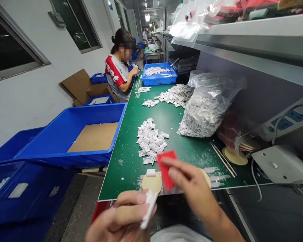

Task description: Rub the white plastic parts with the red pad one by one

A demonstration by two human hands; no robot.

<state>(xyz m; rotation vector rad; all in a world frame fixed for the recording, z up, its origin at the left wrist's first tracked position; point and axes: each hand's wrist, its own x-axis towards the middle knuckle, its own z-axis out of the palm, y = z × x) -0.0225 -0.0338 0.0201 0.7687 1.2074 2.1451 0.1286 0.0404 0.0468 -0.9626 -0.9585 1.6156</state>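
At the far left, blue crates (27, 188) stood beside a large blue bin (53, 134) in which a flat piece of cardboard (94, 137) lay. Behind the bin was an open cardboard box (78, 85). Farther right, a seated person (118, 67) in a red and grey top held both hands near the far edge of the green surface (126, 151).

In the near foreground, the fingers of the left hand (123, 215) were closed on a slim white part (148, 209), held tilted, just in front of the surface's near edge. Beyond it, a pale round disc (152, 183) lay at that edge, with a single white piece (150, 172) at its far rim. A heap of similar white pieces (151, 139) lay farther in, and a blue tray (159, 74) holding long white strips stood at the far end.

To the right of the left hand, the fingers of the right hand (189, 174) gripped a flat red piece (167, 170), blurred, above the surface near the heap. A larger pile (176, 95) spread beside a clear bag (203, 111) full of white pieces. Farther right lay two slender metallic tools (223, 159), then another round disc (234, 156) and a white power strip (288, 117).
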